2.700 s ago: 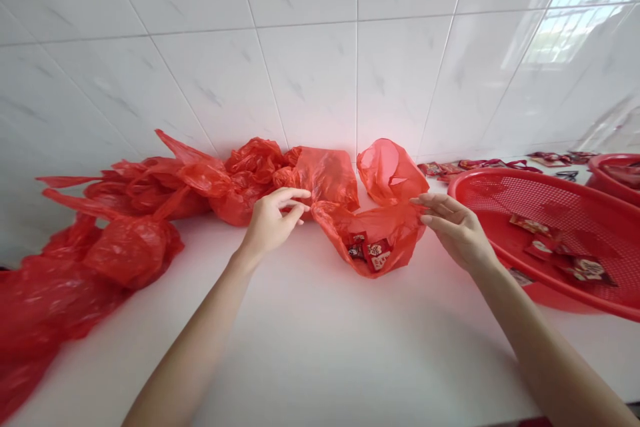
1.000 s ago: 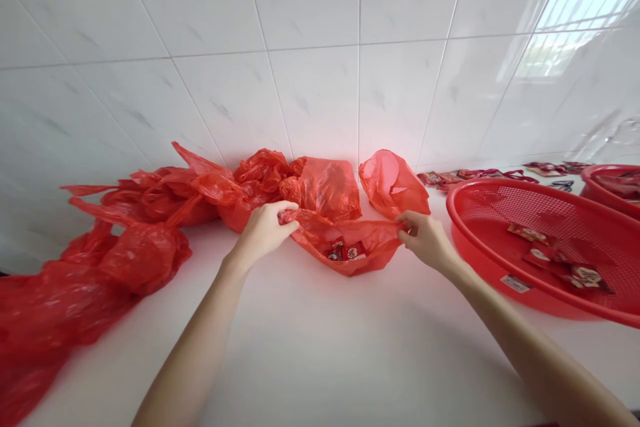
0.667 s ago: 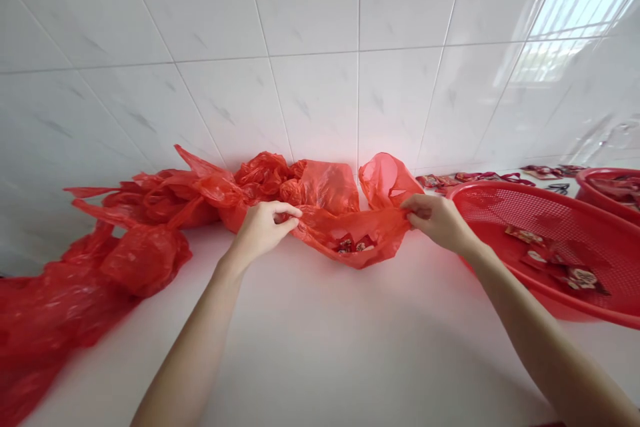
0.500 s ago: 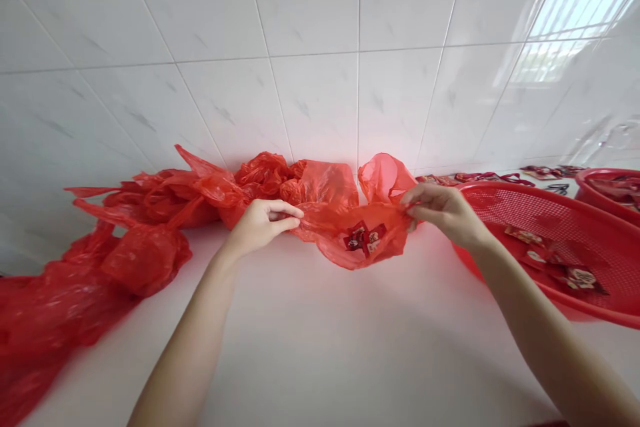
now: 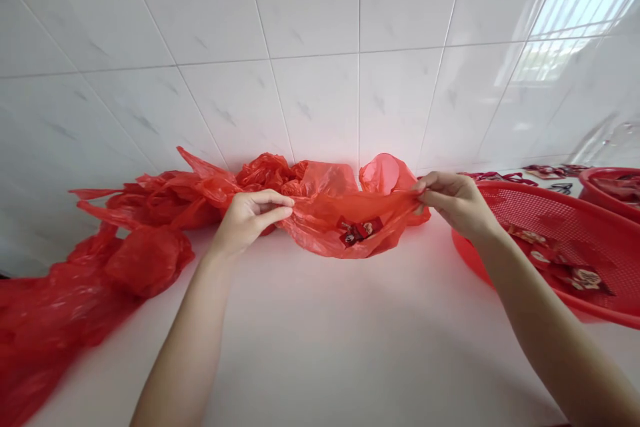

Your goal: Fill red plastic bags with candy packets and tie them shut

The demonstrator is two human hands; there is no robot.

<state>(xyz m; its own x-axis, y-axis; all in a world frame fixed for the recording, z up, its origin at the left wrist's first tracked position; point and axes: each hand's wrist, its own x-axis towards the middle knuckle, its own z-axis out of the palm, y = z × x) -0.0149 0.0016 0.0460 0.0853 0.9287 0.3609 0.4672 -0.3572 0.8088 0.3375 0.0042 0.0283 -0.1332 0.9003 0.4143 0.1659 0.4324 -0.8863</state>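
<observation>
Between my two hands a thin red plastic bag [image 5: 320,230] is stretched sideways by its rim. My left hand [image 5: 250,219] pinches the bag's left edge between thumb and fingers. On the opposite side, my right hand [image 5: 457,203] grips the right edge the same way. A few small dark red printed packets [image 5: 361,231] lie inside the bag, their exact number unclear. To the right, close to my right forearm, a large red mesh basket [image 5: 590,227] holds several similar packets [image 5: 565,263].
Filled red plastic bags [image 5: 145,260] are heaped along the left and back of the white table [image 5: 325,340]. A white tiled wall [image 5: 310,107] rises behind. Another red basket [image 5: 615,190] stands at the far right, with loose packets [image 5: 550,171] near the wall.
My hands have moved slightly farther apart, pulling the bag's rim wider and tauter. The packets inside have shifted and the opening looks flatter.
</observation>
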